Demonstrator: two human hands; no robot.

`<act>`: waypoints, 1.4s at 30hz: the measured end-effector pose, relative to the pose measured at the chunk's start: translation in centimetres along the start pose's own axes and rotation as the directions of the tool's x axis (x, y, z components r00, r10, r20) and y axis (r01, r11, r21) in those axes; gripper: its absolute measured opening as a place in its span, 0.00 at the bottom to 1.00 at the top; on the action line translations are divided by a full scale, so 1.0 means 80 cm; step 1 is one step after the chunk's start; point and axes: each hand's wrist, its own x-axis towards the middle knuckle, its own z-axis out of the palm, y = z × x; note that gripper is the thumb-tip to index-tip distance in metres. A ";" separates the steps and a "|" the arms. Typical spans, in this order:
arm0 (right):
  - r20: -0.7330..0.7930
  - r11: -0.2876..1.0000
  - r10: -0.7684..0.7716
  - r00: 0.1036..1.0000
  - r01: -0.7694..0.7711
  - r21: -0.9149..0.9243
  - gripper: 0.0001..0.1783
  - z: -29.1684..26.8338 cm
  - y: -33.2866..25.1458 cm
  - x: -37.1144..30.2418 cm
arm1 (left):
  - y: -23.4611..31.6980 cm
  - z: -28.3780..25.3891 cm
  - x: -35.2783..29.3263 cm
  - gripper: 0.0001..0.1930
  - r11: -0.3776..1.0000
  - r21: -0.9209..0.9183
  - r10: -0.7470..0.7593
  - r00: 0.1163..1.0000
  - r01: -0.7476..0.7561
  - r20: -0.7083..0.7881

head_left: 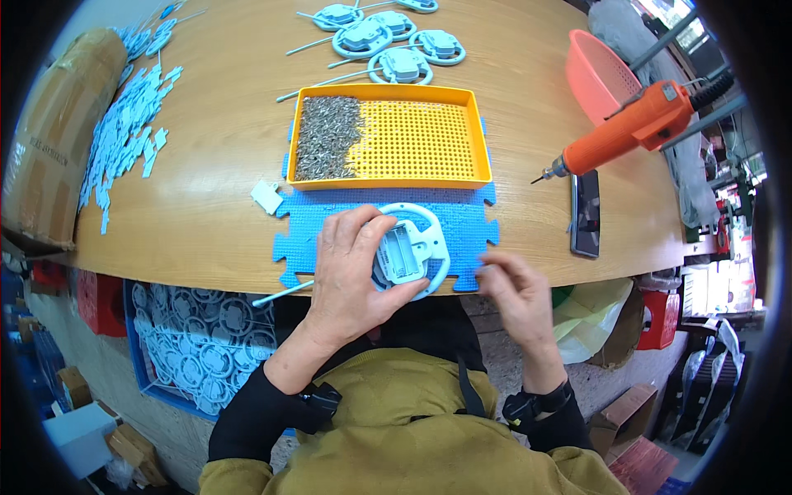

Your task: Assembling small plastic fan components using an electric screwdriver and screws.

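Observation:
My left hand (pixel 351 268) grips a light blue toy steering wheel (pixel 441 252) by its left side, thumb along the lower edge. The wheel is tilted over the front of a blue foam mat (pixel 301 243), and an open battery compartment (pixel 404 252) faces up. A thin stalk (pixel 285 293) sticks out to the left below my fingers. Just right of the wheel, my right hand (pixel 520 297) is apart from it, thumb and fingertips pinched together; whatever is between them is too small to make out. A small light blue cover (pixel 266 197) lies beside the mat.
Behind the mat stands a yellow tray (pixel 478 165) with screws (pixel 326 136) on its left. An orange electric screwdriver (pixel 627 128) hangs at right above a phone (pixel 586 214). Several wheels (pixel 363 37), loose covers (pixel 132 132), a carton (pixel 62 140), a pink basket (pixel 594 74) and a wheel-filled crate (pixel 194 338) surround me.

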 end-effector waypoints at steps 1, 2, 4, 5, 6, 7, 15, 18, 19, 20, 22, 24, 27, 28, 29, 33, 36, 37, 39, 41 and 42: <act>0.139 0.992 0.087 0.986 -0.098 0.075 0.12 0.016 -0.017 0.001 | 0.000 -0.001 -0.001 0.35 0.996 -0.087 -0.007 1.000 0.004 -0.027; 0.285 0.972 0.077 0.955 -0.135 0.190 0.14 0.024 -0.017 0.008 | 0.000 -0.003 -0.001 0.36 0.984 -0.181 -0.012 0.998 0.002 -0.054; 0.376 0.902 0.142 0.916 -0.276 0.332 0.13 0.037 -0.015 0.021 | 0.001 -0.009 -0.002 0.36 0.979 -0.203 -0.008 0.999 0.000 -0.034; 0.374 0.900 0.132 0.918 -0.269 0.344 0.13 0.041 -0.011 0.026 | -0.002 -0.009 -0.003 0.37 0.970 -0.243 -0.040 0.998 0.029 -0.044; 0.453 0.801 0.123 0.883 -0.358 0.480 0.12 0.045 -0.006 0.030 | -0.004 -0.011 -0.004 0.37 0.958 -0.282 -0.074 0.996 0.057 -0.052; 0.529 0.674 0.095 0.843 -0.446 0.589 0.12 0.049 -0.003 0.032 | -0.004 -0.016 -0.006 0.35 0.939 -0.323 -0.121 0.993 0.119 0.014; 0.548 0.495 -0.055 0.835 -0.453 0.741 0.08 0.080 -0.008 0.027 | -0.005 -0.028 -0.015 0.34 0.703 -0.663 -0.241 0.963 0.257 0.117; 0.550 0.500 -0.045 0.834 -0.458 0.735 0.08 0.084 -0.003 0.026 | -0.009 -0.023 -0.020 0.33 0.651 -0.714 -0.243 0.962 0.256 0.124; 0.535 0.500 -0.048 0.843 -0.443 0.744 0.08 0.085 -0.002 0.026 | -0.009 -0.021 -0.020 0.33 0.638 -0.725 -0.245 0.961 0.258 0.127; 0.520 0.502 -0.050 0.853 -0.429 0.751 0.08 0.085 -0.001 0.026 | -0.010 -0.020 -0.020 0.33 0.637 -0.727 -0.244 0.961 0.257 0.127; 0.506 0.501 -0.056 0.861 -0.415 0.760 0.08 0.085 0.002 0.025 | -0.011 -0.017 -0.019 0.32 0.606 -0.750 -0.252 0.958 0.266 0.137; 0.493 0.498 -0.065 0.868 -0.400 0.770 0.08 0.085 0.005 0.027 | -0.008 -0.016 -0.017 0.32 0.579 -0.758 -0.274 0.947 0.301 0.166; 0.480 0.490 -0.081 0.874 -0.384 0.782 0.09 0.086 0.011 0.028 | -0.011 -0.014 -0.017 0.32 0.556 -0.761 -0.290 0.936 0.335 0.199; 0.479 0.484 -0.084 0.874 -0.384 0.786 0.09 0.086 0.013 0.028 | -0.013 -0.013 -0.018 0.32 0.560 -0.758 -0.284 0.937 0.333 0.203; 0.477 0.479 -0.088 0.875 -0.383 0.790 0.09 0.086 0.015 0.029 | -0.013 -0.012 -0.018 0.32 0.561 -0.758 -0.284 0.937 0.334 0.203; 0.466 0.466 -0.103 0.879 -0.372 0.803 0.08 0.087 0.017 0.028 | -0.014 -0.011 -0.018 0.32 0.560 -0.757 -0.290 0.936 0.336 0.201; 0.461 0.475 -0.076 0.884 -0.374 0.796 0.08 0.085 0.020 0.029 | -0.014 -0.010 -0.020 0.30 0.564 -0.760 -0.298 0.938 0.322 0.177; 0.465 0.427 -0.078 0.882 -0.392 0.815 0.08 0.082 0.025 0.031 | -0.014 -0.010 -0.020 0.30 0.553 -0.770 -0.314 0.936 0.319 0.162; 0.420 0.356 -0.079 0.904 -0.368 0.859 0.08 0.073 0.028 0.029 | -0.036 -0.029 -0.012 0.29 0.448 -0.802 -0.479 0.863 0.396 0.158; 0.431 0.442 -0.045 0.901 -0.368 0.818 0.08 0.072 0.021 0.028 | -0.033 -0.042 -0.008 0.29 0.548 -0.712 -0.530 0.841 0.439 0.110; 0.433 0.523 -0.007 0.902 -0.365 0.770 0.08 0.073 0.019 0.026 | -0.021 -0.045 -0.005 0.29 0.546 -0.713 -0.530 0.841 0.440 0.113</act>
